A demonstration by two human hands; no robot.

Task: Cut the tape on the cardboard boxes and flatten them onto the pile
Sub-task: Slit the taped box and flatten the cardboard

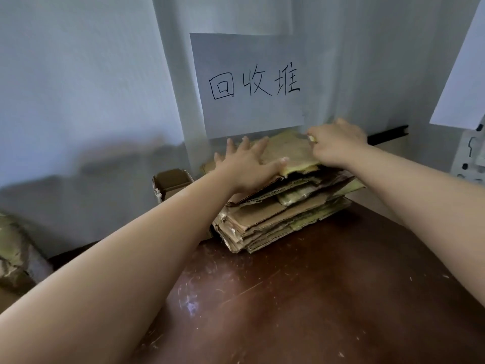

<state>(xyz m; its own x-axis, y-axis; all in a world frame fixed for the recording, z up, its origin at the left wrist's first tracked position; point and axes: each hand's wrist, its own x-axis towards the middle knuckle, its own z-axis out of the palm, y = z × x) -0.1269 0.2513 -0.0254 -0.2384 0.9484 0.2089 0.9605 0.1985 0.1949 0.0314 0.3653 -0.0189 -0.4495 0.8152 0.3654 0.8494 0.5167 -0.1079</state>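
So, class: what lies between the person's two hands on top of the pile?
In the head view, the top flattened cardboard sheet fills the gap: the left hand presses flat on it, the right hand curls at its far edge.

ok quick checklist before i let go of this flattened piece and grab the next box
1. Top flattened brown cardboard sheet lies on the stack of flattened cardboard: ok.
2. Left hand presses flat on it: ok.
3. Right hand free: not ok, its fingers are curled around something yellow.
4. Stack fully on dark wooden table: cannot tell, far edge hidden.
5. Next box ready: ok, small open cardboard box stands left of the stack.
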